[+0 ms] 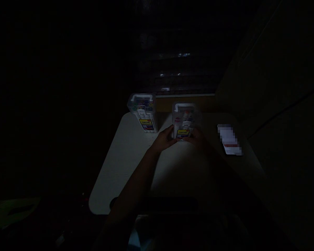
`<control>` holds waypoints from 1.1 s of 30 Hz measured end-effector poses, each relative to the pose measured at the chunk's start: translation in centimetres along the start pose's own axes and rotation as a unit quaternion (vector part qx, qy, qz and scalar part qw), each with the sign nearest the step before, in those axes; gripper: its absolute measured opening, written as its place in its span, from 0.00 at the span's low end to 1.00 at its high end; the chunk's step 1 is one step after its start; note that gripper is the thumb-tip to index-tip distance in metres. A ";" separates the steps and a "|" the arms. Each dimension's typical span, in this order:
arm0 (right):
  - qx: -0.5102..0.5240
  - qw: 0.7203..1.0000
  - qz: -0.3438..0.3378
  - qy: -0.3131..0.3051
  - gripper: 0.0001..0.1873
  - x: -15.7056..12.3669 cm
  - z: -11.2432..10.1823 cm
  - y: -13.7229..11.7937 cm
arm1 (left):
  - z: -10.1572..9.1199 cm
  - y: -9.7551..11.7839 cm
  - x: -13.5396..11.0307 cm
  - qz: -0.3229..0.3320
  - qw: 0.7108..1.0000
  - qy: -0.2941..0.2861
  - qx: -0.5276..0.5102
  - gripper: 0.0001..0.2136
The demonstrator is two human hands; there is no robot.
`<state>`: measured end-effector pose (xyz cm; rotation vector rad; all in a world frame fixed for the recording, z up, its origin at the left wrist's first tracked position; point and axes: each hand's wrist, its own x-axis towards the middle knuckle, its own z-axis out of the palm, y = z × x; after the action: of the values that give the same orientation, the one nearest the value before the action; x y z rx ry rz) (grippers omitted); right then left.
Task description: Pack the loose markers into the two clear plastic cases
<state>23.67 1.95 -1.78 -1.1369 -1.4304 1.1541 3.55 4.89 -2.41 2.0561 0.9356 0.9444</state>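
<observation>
Both my hands are on a clear plastic box of markers (182, 120) with a white handle and a yellow label, at the far middle of the table. My left hand (162, 139) grips its lower left side, thumb across the front. On the lower right side my right hand (195, 136) holds it too, in deep shadow, its thumb near the front bottom. A second marker box (143, 111) of the same kind stands upright to the left, apart from my hands, coloured caps showing through its lid.
The pale table (115, 164) has rounded corners and a dark slot along its near edge. A lit phone (229, 139), its screen blurred out, lies on the right side. Dark wall stands at the right, a dark shiny surface behind. The room is very dim.
</observation>
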 end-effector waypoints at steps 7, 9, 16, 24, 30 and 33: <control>0.056 0.998 0.015 0.002 0.30 0.0 -0.2 0.1 | -0.3 1.3 -1.1 0.022 0.987 0.039 0.157 0.21; 0.057 0.998 0.013 0.002 0.29 -0.1 -0.2 0.2 | -1.1 1.6 -2.2 0.049 0.976 0.059 0.205 0.13; 0.075 0.997 0.007 0.001 0.31 0.1 0.0 0.8 | -6.4 -0.3 -5.4 -0.020 0.869 0.467 0.164 0.16; 0.059 0.998 0.004 0.012 0.29 0.1 0.0 0.7 | -7.4 -2.6 -1.9 -0.125 0.935 0.262 -0.204 0.38; 0.035 0.999 -0.007 0.029 0.31 0.1 -0.3 1.1 | -6.5 -3.0 -0.3 -0.168 0.944 0.223 -0.176 0.35; 0.021 0.999 -0.009 0.034 0.30 0.2 -0.5 1.3 | -5.2 -2.4 -0.4 -0.172 0.950 0.199 -0.166 0.36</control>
<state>24.31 2.34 -3.01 -1.1218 -1.3565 1.1166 -1.67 7.22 -1.80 1.3870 1.2017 1.2469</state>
